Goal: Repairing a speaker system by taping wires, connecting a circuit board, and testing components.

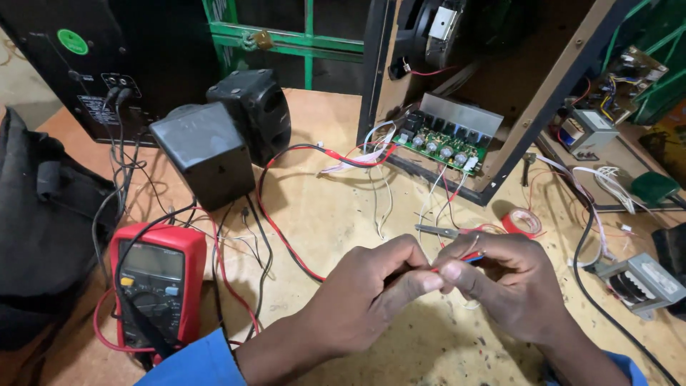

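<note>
My left hand (371, 289) and my right hand (504, 282) meet over the wooden bench, both pinching the same thin red wire (461, 260) between thumb and fingertips. The wire ends are mostly hidden inside my fingers. More thin white and red wires run from my hands up to a green circuit board (439, 143) inside an open wooden speaker cabinet (500, 86). Blue sleeves cover both my forearms.
A red multimeter (153, 286) with leads lies at the front left. Two small black speakers (214, 150) and a big black speaker box (107, 57) stand behind it. A roll of red tape (523, 221), transformers (639, 282) and loose wiring sit to the right. A dark bag (39, 221) lies far left.
</note>
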